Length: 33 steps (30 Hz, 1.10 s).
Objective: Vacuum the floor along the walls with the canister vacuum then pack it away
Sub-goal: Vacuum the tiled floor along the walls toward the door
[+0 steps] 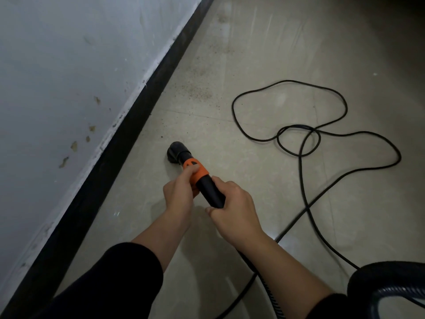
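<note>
A black vacuum nozzle (175, 152) with an orange collar (196, 170) points down at the pale tiled floor, a short way from the black skirting board (128, 139). My left hand (178, 192) grips the orange collar. My right hand (232, 203) grips the black tube (210, 192) just behind it. The ribbed hose (272, 293) runs back from under my right wrist toward the bottom edge. Part of the black canister (388, 286) shows at the bottom right corner.
A black power cord (299, 134) lies in loose loops on the floor to the right. Brown dust and crumbs (197, 90) are scattered beside the skirting farther ahead. The white wall (69, 77) with stains fills the left side.
</note>
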Motion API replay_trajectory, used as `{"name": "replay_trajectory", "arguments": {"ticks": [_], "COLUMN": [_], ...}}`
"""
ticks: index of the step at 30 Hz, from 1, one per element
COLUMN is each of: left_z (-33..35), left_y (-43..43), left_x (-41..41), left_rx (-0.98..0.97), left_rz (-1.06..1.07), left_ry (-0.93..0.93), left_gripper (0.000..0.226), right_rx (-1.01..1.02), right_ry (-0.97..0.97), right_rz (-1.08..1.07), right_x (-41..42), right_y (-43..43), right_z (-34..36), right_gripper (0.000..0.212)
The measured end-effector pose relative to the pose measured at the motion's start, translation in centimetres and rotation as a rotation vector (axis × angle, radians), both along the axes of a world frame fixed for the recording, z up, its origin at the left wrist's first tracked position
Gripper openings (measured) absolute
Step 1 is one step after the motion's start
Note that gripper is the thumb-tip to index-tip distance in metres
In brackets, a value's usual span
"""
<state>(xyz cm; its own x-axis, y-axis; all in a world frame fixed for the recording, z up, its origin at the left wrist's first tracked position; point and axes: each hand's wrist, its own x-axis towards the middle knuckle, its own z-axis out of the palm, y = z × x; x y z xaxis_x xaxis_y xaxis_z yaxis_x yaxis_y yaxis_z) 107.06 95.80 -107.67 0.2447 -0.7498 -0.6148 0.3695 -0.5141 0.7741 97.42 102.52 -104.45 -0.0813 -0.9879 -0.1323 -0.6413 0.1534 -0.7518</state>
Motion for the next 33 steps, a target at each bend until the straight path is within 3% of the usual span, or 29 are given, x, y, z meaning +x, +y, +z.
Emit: {"name": "replay_trajectory", "arguments": {"ticks": [20,27,33], "left_z": [0.6,0.3,0.0], "left_y": [-1.9,-3.0,-4.6], "left_x": [-10.4,-11.3,-11.7], "left_rx": [0.001,-0.001,-0.015], "left_rz": [-0.304,-0.331,-0.345], "left_ry": [0.070,0.059,0.048], "left_gripper": [0.015,0.017,0.020], "right_rx": [0.019,0.034,0.023], "right_ry": [0.070,-0.008,-0.061], "right_rz": [-0.291,-0.314,-0.327], "right_x": [-7.3,-8.8,-9.5], "right_y": [0.3,-0.5,-2.1], "right_z": [0.8,0.5,0.1], "right_gripper": [0.044,0.055,0.051]}}
